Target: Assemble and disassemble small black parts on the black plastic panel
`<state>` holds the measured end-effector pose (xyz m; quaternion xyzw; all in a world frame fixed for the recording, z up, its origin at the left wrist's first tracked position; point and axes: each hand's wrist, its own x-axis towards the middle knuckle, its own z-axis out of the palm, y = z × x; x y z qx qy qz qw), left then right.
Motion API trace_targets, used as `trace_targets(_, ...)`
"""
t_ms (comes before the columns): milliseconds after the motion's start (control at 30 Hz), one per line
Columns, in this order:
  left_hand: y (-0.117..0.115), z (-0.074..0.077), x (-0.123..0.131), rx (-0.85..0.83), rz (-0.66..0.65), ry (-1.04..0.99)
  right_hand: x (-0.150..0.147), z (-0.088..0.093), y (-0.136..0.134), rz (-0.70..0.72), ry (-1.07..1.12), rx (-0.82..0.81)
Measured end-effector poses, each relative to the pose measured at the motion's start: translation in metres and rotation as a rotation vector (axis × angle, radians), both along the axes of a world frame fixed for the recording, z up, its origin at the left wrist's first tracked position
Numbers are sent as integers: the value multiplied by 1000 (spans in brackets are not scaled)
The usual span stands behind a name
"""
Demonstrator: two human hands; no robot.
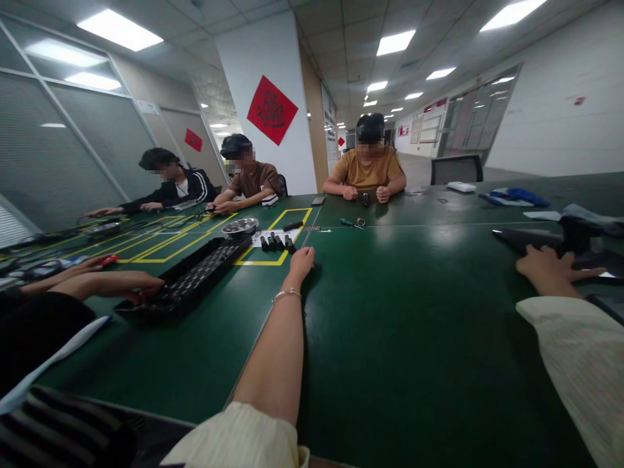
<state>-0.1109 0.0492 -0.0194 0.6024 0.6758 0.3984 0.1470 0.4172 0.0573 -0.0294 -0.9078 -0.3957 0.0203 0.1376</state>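
Observation:
My left hand [302,260], with a bracelet on its wrist, reaches forward over the green table [390,325]. Its fingers are closed, and what they hold, if anything, is hidden. Several small black cylinders [277,243] stand on a white sheet just to its left, the nearest one almost at the fingers. Far to the right, my right hand [546,266] has its fingers spread beside a dark object [526,240] whose shape I cannot make out fully.
Left of my arm lies a long black tray [199,270], with a co-worker's hand [117,284] at its near end. Behind it sits a metal bowl [240,226]. Green-handled tools [351,223] lie ahead. Several people sit around the table.

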Motion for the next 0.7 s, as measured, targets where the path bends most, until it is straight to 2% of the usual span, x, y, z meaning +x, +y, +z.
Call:
trace_targets(67, 0, 0, 0, -5, -1, -1, -4, 4, -1, -48, 29, -3)
trace_targets(133, 0, 1, 0, -9, 2, -2, -4, 4, -2, -37, 34, 32)
trace_targets(233, -1, 2, 0, -13, 4, -4, 0, -2, -1, -22, 28, 90)
trace_targets(400, -2, 4, 2, -28, 11, 10, 6, -7, -2, -74, 45, 138)
trace_targets(700, -4, 6, 3, -27, 22, 43, -2, -1, -5, -110, 17, 43)
